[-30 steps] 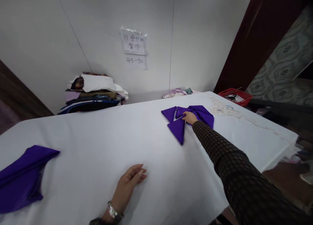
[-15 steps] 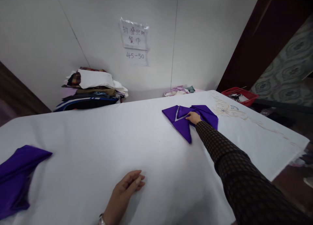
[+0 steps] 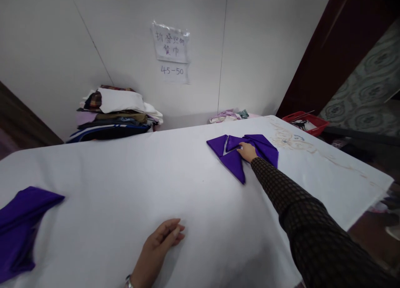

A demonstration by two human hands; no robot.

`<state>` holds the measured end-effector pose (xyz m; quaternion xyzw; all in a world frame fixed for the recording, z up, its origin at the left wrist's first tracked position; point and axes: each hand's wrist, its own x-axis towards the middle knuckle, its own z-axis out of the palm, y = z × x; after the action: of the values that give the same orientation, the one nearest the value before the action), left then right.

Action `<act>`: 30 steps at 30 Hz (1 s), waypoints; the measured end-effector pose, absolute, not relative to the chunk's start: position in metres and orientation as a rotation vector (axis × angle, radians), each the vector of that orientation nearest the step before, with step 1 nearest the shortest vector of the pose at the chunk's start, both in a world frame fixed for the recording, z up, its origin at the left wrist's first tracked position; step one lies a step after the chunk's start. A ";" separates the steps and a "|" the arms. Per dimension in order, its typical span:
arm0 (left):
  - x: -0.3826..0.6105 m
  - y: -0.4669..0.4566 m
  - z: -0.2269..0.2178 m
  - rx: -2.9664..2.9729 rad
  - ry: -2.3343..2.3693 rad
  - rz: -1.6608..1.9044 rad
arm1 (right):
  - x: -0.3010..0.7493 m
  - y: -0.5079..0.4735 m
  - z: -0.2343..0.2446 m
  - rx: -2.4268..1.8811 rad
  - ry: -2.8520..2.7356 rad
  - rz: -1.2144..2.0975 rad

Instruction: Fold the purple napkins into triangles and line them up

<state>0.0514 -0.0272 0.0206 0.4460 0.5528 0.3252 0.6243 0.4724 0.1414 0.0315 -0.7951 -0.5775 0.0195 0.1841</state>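
My right hand (image 3: 248, 151) reaches across the white-covered table onto folded purple napkins. Its thumb and fingertips are closed on the inner edge of a purple napkin (image 3: 261, 146); the hand and sleeve hide part of this cloth. Just left of it lie pointed purple folds (image 3: 231, 163), with a narrow gap of white tablecloth between the pieces. Nearer to me, my left hand (image 3: 159, 248) hovers over or rests on the tablecloth, loosely curled, fingers slightly apart and nothing in it. Another folded purple napkin (image 3: 21, 225) lies at the left, cut off by the picture edge.
A stack of folded clothes (image 3: 115, 113) stands against the wall behind the table. Smaller cloths (image 3: 226, 116) lie at the back edge. A red basket (image 3: 318, 127) with dark items is at the far right. Embroidery decorates the right part of the tablecloth (image 3: 325, 175).
My right fingertips have shifted slightly on the purple napkin, and the forearm has moved a little to the right. My left hand and the napkins look nearly unchanged.
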 end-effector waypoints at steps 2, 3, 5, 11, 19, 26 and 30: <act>0.051 -0.027 0.021 1.035 1.260 0.748 | 0.458 0.129 0.035 -2.148 -1.729 0.047; 0.051 -0.027 0.021 1.039 1.256 0.749 | 0.449 0.120 0.035 -2.099 -1.784 0.052; 0.052 -0.027 0.022 1.050 1.249 0.756 | 0.429 0.098 0.033 -1.985 -1.898 0.085; 0.052 -0.025 0.020 1.076 1.239 0.761 | 0.391 0.035 0.018 -1.734 -2.059 0.223; 0.054 -0.025 0.023 1.088 1.222 0.779 | 0.397 0.028 0.013 -1.862 -2.061 0.200; 0.054 -0.025 0.018 1.115 1.207 0.782 | 0.378 0.007 0.013 -1.807 -2.216 0.019; 0.055 -0.024 0.017 1.135 1.199 0.788 | 0.364 -0.006 0.016 -1.754 -2.251 -0.069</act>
<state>0.0549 -0.0244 0.0169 0.4917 0.5193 0.3413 0.6100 0.3638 -0.0062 0.0164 -0.6080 -0.7806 -0.0239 0.1431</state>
